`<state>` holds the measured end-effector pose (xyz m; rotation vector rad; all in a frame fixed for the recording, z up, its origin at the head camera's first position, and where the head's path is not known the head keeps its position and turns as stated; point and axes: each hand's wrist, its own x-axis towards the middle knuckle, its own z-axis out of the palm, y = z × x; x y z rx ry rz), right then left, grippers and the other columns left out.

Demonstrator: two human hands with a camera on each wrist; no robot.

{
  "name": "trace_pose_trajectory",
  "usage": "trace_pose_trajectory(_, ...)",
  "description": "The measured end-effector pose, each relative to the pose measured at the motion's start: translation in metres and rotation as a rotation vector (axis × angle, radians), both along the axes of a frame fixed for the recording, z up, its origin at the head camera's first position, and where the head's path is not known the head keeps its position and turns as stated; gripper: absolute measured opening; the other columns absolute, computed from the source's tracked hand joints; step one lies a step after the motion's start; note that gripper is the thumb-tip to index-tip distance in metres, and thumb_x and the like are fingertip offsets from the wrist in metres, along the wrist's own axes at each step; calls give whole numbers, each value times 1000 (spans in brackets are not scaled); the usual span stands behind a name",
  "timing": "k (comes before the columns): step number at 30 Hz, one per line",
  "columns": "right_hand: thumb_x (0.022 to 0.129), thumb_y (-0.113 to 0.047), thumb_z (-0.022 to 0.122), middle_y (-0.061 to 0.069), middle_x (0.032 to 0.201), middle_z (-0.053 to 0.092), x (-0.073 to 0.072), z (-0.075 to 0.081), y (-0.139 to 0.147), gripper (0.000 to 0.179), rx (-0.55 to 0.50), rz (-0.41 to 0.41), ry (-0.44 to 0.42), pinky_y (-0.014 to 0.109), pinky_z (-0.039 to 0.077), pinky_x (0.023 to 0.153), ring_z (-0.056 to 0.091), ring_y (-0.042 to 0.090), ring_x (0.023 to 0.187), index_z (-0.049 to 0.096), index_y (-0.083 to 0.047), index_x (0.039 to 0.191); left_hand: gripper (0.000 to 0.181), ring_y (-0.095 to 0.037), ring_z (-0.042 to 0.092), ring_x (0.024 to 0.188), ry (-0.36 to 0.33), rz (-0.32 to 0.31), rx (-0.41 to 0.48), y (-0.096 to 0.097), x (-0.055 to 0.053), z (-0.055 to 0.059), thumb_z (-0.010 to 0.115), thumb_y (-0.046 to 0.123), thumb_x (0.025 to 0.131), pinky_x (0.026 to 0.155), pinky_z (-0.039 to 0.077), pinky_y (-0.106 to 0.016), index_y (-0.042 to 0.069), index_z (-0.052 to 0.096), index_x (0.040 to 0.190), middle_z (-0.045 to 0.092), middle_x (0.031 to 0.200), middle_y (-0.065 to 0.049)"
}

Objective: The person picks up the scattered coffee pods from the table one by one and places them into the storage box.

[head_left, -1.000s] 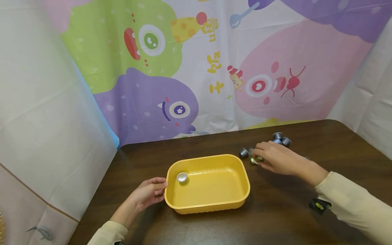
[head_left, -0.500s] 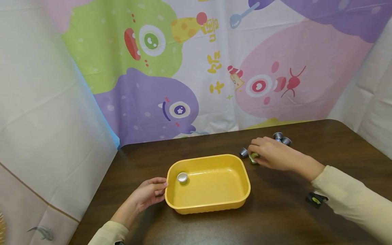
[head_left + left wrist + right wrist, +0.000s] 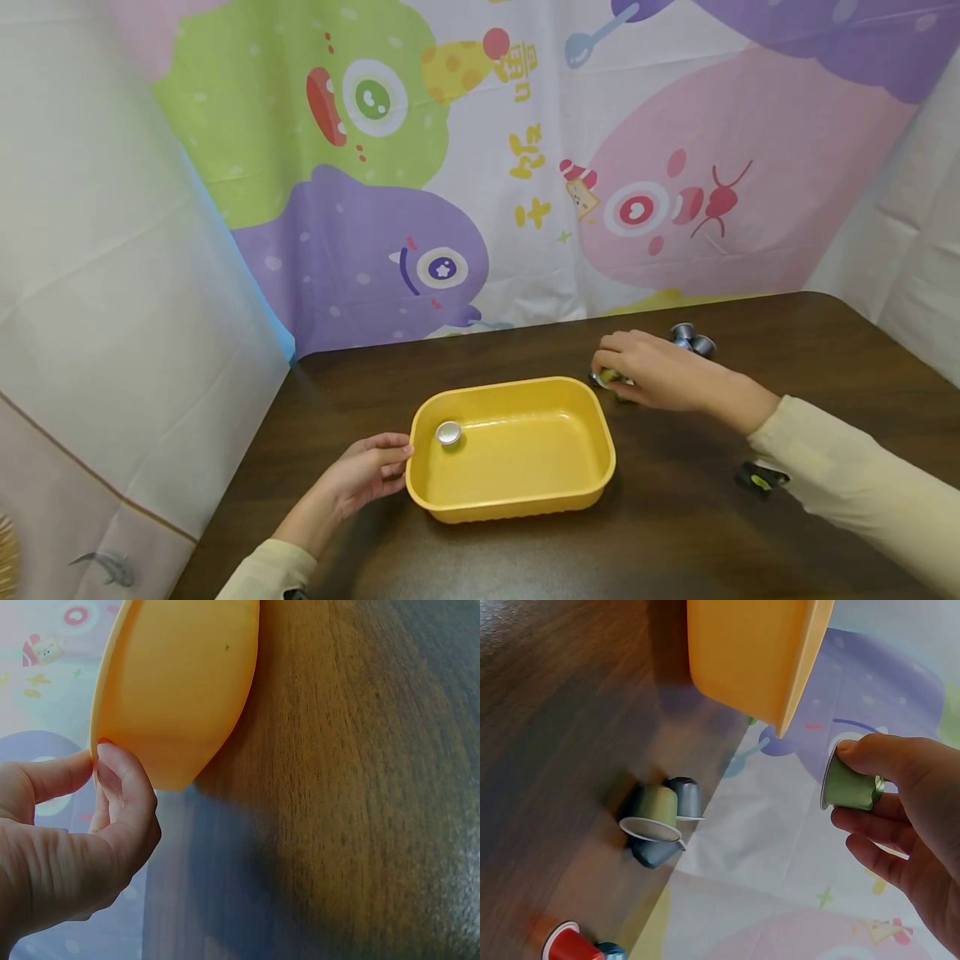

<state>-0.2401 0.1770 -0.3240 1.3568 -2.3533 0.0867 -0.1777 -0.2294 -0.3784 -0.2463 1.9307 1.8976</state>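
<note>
My left hand (image 3: 366, 475) pinches the left rim of a yellow plastic basin (image 3: 517, 507), thumb outside and fingertip over the edge in the left wrist view. One coffee capsule (image 3: 448, 432) with a silver lid lies inside, at the basin's far left. Behind the basin's right corner, my right hand (image 3: 652, 371) is raised over the table. It holds a green coffee capsule (image 3: 850, 784) between thumb and fingers, silver rim facing away from the palm. Below it on the table, the right wrist view has another green capsule (image 3: 660, 806) beside dark capsules (image 3: 687, 796).
Farther right on the dark wooden table (image 3: 787, 467), more dark and blue capsules (image 3: 703, 346) lie in a cluster. A red capsule (image 3: 570, 945) shows in the right wrist view. A patterned cloth (image 3: 525, 275) hangs along the back edge.
My right hand has lifted slightly and moved left towards the basin, now with a green capsule in its fingers. The left hand keeps its place on the rim.
</note>
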Motion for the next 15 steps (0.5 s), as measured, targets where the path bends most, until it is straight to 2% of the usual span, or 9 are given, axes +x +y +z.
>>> trace_pose_trajectory(6, 77, -12, 82, -2, 85, 60, -1, 2, -6, 23, 8, 31, 13, 31, 50, 75, 53, 11, 79, 65, -12, 91, 23, -6, 59, 77, -3, -7, -3, 0, 1, -2, 55, 10, 98, 72, 53, -23, 1, 50, 118, 63, 87, 4)
trace_pose_trajectory(15, 81, -13, 79, -1, 87, 61, -3, 9, -20, 18, 23, 56, -24, 31, 50, 76, 53, 12, 80, 66, -12, 92, 24, -6, 59, 75, -1, -7, -14, 0, -1, -2, 55, 10, 98, 71, 54, -23, 0, 50, 120, 63, 86, 5)
